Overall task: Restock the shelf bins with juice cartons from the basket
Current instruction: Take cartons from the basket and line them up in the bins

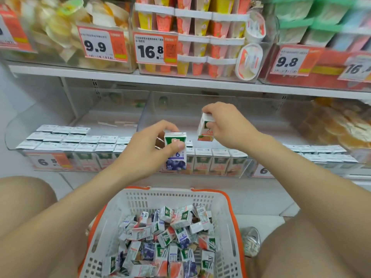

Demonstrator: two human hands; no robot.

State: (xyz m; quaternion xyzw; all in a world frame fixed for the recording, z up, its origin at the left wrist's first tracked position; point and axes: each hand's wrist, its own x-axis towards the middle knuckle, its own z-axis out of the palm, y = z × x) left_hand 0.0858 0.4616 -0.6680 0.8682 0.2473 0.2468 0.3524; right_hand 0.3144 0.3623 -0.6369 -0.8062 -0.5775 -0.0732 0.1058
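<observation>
Dozens of juice cartons [160, 247] lay jumbled in basket [225, 213] nearest. L hand [144, 151] pinched blueberry carton [176, 159], R hand [228, 127] gripped orange carton [203, 130], over shelf bins [12, 135] w/ upright rows; price tags [97, 45] beyond.

Basket [140, 199]: sits nearest, between the two thighs [22, 197], in front of the lower shelf [90, 177]; holds a loose heap of cartons [166, 243].
Lower shelf: carries three bins side by side.
Left bin [12, 135]: holds left rows [66, 141], packed at its front.
Middle bin [248, 165]: holds front row [218, 157], a single line against its front wall.
Right bin [341, 165]: holds right rows [321, 153] at its front.
Left hand [146, 149]: hovers near the junction of left bin and middle bin; grips left carton [176, 157] upright.
Right hand [226, 125]: hovers over middle bin, right of and behind the left hand; grips right carton [203, 129] tilted.
Upper shelf [120, 76]: runs above; carries upper bins [132, 63] with price tags [96, 44] on their fronts.
</observation>
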